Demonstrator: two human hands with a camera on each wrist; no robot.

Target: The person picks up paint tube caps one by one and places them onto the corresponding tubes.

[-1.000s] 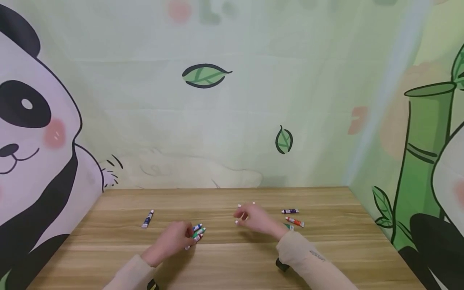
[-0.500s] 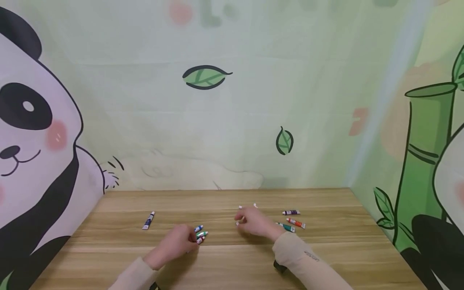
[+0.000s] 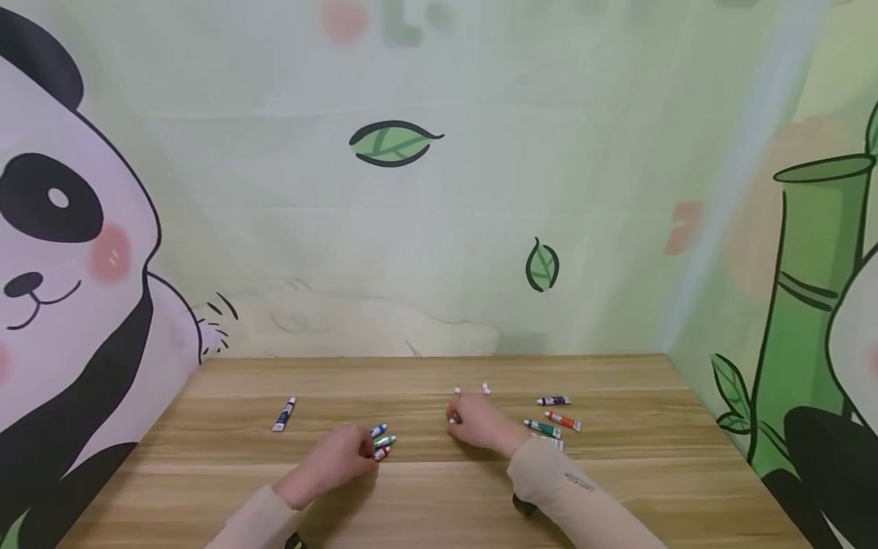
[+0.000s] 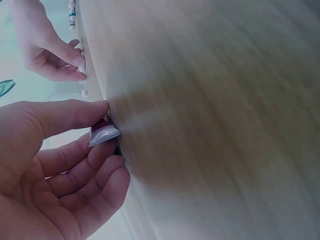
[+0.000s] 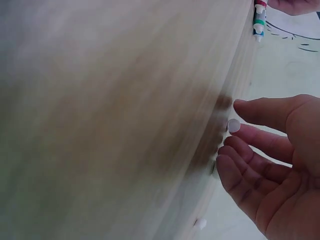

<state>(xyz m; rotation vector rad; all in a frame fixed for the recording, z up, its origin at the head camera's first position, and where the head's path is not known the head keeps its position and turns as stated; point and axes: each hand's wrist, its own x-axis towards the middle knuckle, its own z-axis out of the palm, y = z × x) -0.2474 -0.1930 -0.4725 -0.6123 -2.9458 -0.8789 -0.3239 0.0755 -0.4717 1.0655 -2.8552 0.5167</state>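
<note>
My left hand (image 3: 338, 460) pinches a red paint tube (image 4: 104, 131) by its crimped silver end, thumb on one side and index finger on the other. Beside this tube lie a green paint tube (image 3: 386, 441) and a blue paint tube (image 3: 379, 431), caps pointing right, partly covered by the hand. My right hand (image 3: 483, 422) is low over the table around a small white cap (image 5: 233, 125). The index fingertip is right at the cap, while a small gap shows between cap and thumb. The other fingers curve loosely.
Two more white pieces (image 3: 486, 389) (image 3: 457, 390) lie beyond the right hand. At right are purple (image 3: 553, 401), orange-red (image 3: 562, 421), green (image 3: 542, 429) and pale (image 3: 551, 441) tubes; a dark blue tube (image 3: 284, 414) lies at left. A printed cloth (image 3: 274, 191) hangs behind the wooden table (image 3: 425, 503).
My right hand has lowered toward the white cap and its sleeve has shifted left, uncovering the green and pale tubes. My left hand has moved slightly right over the red tube.
</note>
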